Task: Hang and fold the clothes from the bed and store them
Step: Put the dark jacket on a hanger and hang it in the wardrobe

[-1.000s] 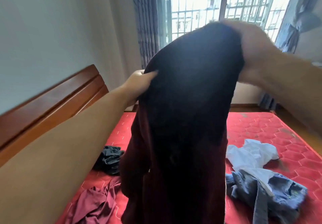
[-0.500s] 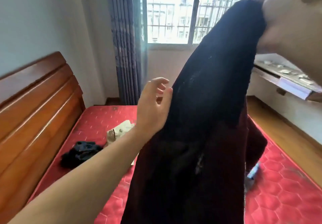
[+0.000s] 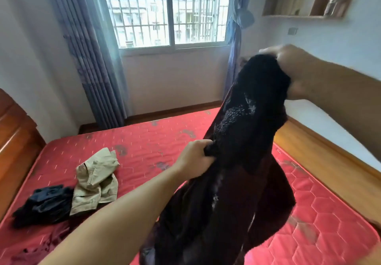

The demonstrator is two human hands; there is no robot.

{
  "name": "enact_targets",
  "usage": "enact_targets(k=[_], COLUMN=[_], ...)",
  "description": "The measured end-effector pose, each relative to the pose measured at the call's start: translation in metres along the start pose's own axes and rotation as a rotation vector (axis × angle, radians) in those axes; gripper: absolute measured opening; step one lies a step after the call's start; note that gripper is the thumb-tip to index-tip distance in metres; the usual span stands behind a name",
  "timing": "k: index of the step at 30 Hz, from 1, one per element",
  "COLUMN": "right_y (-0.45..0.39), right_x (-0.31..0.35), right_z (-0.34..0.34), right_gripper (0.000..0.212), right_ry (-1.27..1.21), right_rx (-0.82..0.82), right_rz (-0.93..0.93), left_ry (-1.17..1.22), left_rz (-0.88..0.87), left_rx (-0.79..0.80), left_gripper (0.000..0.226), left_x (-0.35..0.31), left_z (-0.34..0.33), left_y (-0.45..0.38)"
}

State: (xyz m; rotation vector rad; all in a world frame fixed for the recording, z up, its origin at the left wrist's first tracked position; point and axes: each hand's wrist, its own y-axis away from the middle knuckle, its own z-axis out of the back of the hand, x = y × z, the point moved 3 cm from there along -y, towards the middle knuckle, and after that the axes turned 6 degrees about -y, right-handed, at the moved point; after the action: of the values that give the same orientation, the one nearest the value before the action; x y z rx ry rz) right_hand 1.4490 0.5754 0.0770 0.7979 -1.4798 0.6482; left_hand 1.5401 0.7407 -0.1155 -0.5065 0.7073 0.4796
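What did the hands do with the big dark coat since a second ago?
The left hand let go of the top of the dark coat, opened, then moved lower and gripped its fuzzy edge halfway down. The right hand kept holding the top up. The coat stayed hanging over the red mattress.

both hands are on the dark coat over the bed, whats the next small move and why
Probably slide the left hand up the dark coat to its top edge, level with the right hand. The right hand holds the top high, the left pinches mid-way, so the coat hangs bunched above the bed; an even grip would spread it.
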Motion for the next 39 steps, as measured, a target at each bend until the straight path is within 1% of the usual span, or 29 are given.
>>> enact_targets(k=[2,4,5,7,9,11,12,13,14,16,17,18,19,20,21,23,24,25,26,27,28,29,31,32,34,35,37,39], right_y=[0.002,0.005,0.004,0.003,0.008,0.012,0.014,0.018,0.023,0.046,0.062,0.075,0.084,0.089,0.089,0.081,0.074,0.068,0.063,0.058,0.054,0.053,0.051,0.05,0.051,0.052,0.059,0.068], right_x=[-0.028,-0.052,-0.06,-0.071,-0.079,-0.085,-0.089,-0.091,-0.09,-0.082,-0.079,-0.079,-0.082,-0.089,-0.095,-0.106,-0.108,-0.107,-0.104,-0.101,-0.099,-0.098,-0.096,-0.094,-0.09,-0.087,-0.077,-0.063], right_z=[0.027,0.054,0.068,0.097,0.123,0.146,0.154,0.159,0.16,0.152,0.145,0.139,0.133,0.13,0.126,0.121,0.118,0.115,0.114,0.114,0.113,0.112,0.113,0.115,0.119,0.122,0.12,0.113], right_gripper=[0.029,0.025,0.027,0.033,0.029,0.025,0.03,0.038,0.042,0.038,0.035,0.033,0.033,0.037,0.046,0.068,0.078,0.083,0.082,0.073,0.057,0.038,0.008,0.003,0.02,0.021,0.014,0.015], right_ry=[0.1,0.206,0.246,0.333,0.413,0.477,0.497,0.548,0.646,0.882,0.958,0.994,1.021,1.073,1.164,1.373,1.404,1.34,1.188,1.013,0.892,0.867,0.939,0.965,0.938,0.878,0.707,0.528], right_rx=[-0.01,-0.066,-0.121,-0.231,-0.27,-0.322,-0.337,-0.367,-0.411,-0.498,-0.501,-0.469,-0.43,-0.403,-0.395,-0.366,-0.335,-0.291,-0.25,-0.22,-0.193,-0.166,-0.116,-0.09,-0.023,0.011,0.073,0.066], right_rz=[-0.086,-0.109,-0.106,-0.079,-0.053,-0.052,-0.056,-0.013,0.12,0.59,0.788,0.915,0.973,0.984,0.95,0.807,0.714,0.615,0.53,0.469,0.441,0.426,0.438,0.439,0.395,0.364,0.336,0.297], left_ry=[0.03,0.033,0.026,0.017,0.036,0.034,0.026,0.021,0.023,0.055,0.084,0.129,0.188,0.258,0.322,0.384,0.39,0.388,0.38,0.365,0.347,0.326,0.281,0.256,0.176,0.109,-0.026,-0.166], left_rz=[-0.03,-0.054,-0.073,-0.104,-0.123,-0.151,-0.162,-0.162,-0.146,-0.086,-0.047,-0.005,0.042,0.096,0.148,0.217,0.227,0.221,0.204,0.178,0.146,0.116,0.073,0.058,0.003,-0.042,-0.129,-0.223], left_rx=[-0.021,-0.064,-0.085,-0.111,-0.139,-0.125,-0.115,-0.119,-0.133,-0.167,-0.177,-0.183,-0.179,-0.166,-0.148,-0.109,-0.086,-0.06,-0.031,-0.007,0.013,0.028,0.052,0.067,0.073,0.06,0.016,-0.057], left_gripper=[0.028,0.029,0.027,0.012,0.01,0.009,0.007,0.006,0.009,0.014,0.014,0.014,0.014,0.014,0.013,0.013,0.015,0.016,0.017,0.016,0.016,0.015,0.015,0.015,0.019,0.022,0.027,0.032], left_x=[-0.032,-0.06,-0.071,-0.086,-0.1,-0.115,-0.123,-0.129,-0.134,-0.143,-0.147,-0.15,-0.154,-0.156,-0.16,-0.167,-0.171,-0.174,-0.177,-0.178,-0.178,-0.176,-0.169,-0.165,-0.158,-0.154,-0.151,-0.152], left_z=[-0.014,-0.024,-0.028,-0.03,-0.028,-0.025,-0.025,-0.025,-0.024,-0.021,-0.02,-0.018,-0.017,-0.017,-0.018,-0.02,-0.022,-0.022,-0.022,-0.021,-0.018,-0.014,-0.003,0.003,0.013,0.018,0.032,0.049], left_y=[-0.012,-0.022,-0.028,-0.039,-0.045,-0.049,-0.05,-0.053,-0.056,-0.063,-0.066,-0.069,-0.072,-0.075,-0.076,-0.076,-0.076,-0.075,-0.074,-0.073,-0.072,-0.071,-0.069,-0.069,-0.068,-0.07,-0.074,-0.076])
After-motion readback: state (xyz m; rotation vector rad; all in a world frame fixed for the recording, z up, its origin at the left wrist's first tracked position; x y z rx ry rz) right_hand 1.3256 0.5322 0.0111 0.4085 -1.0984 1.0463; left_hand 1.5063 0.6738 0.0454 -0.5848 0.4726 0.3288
